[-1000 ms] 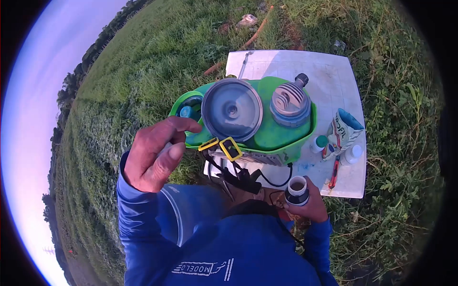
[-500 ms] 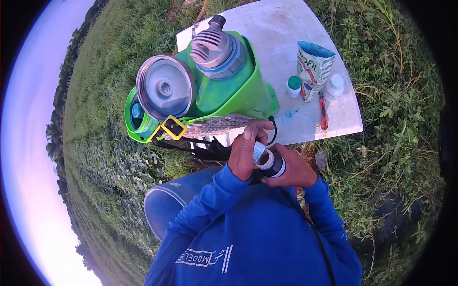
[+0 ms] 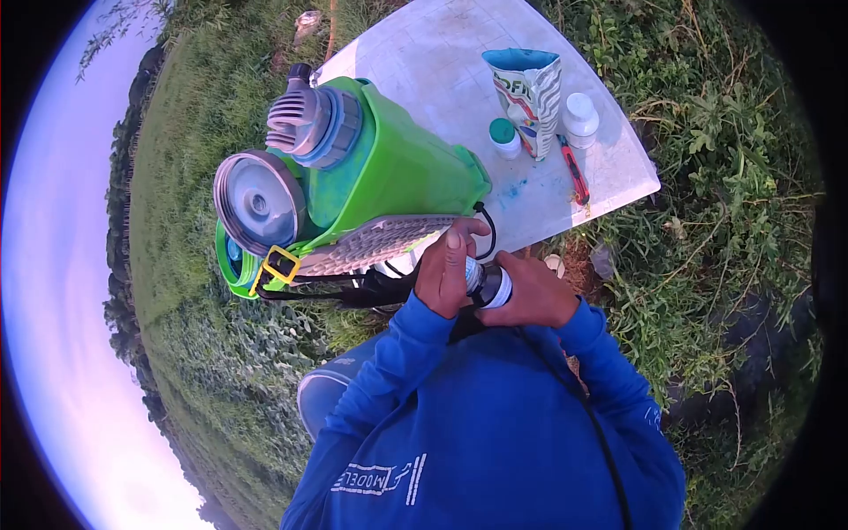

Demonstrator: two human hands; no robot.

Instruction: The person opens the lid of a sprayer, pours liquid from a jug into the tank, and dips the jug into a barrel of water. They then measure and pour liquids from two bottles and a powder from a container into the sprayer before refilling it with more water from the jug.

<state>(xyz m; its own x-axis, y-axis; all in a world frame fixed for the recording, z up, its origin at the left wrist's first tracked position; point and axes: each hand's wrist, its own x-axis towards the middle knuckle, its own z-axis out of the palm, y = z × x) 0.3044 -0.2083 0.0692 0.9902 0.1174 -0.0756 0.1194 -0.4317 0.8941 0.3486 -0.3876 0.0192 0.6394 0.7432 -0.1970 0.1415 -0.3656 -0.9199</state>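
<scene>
My left hand point(image 3: 443, 272) is closed around a light-blue ribbed cap point(image 3: 472, 272), thumb pressed along it. The cap sits against the mouth of a small dark bottle with a pale label point(image 3: 496, 289). My right hand point(image 3: 541, 293) wraps round that bottle, hiding much of its body. Both hands are close to my chest, just in front of the table edge. Beyond my left hand a green backpack sprayer point(image 3: 402, 159) lies at the table's left side, with a round grey lid point(image 3: 259, 203) on it.
On the white table point(image 3: 442, 44) stand an opened printed pouch point(image 3: 536, 106), a green-capped bottle point(image 3: 504, 139) and a white bottle point(image 3: 580, 121). A red cutter knife point(image 3: 575, 174) lies beside them. A blue barrel point(image 3: 320, 397) is left of my body, with grass and weeds around.
The cap, earlier tilted off the bottle's open mouth, now meets the mouth. My view has turned, so the sprayer appears further left and lower.
</scene>
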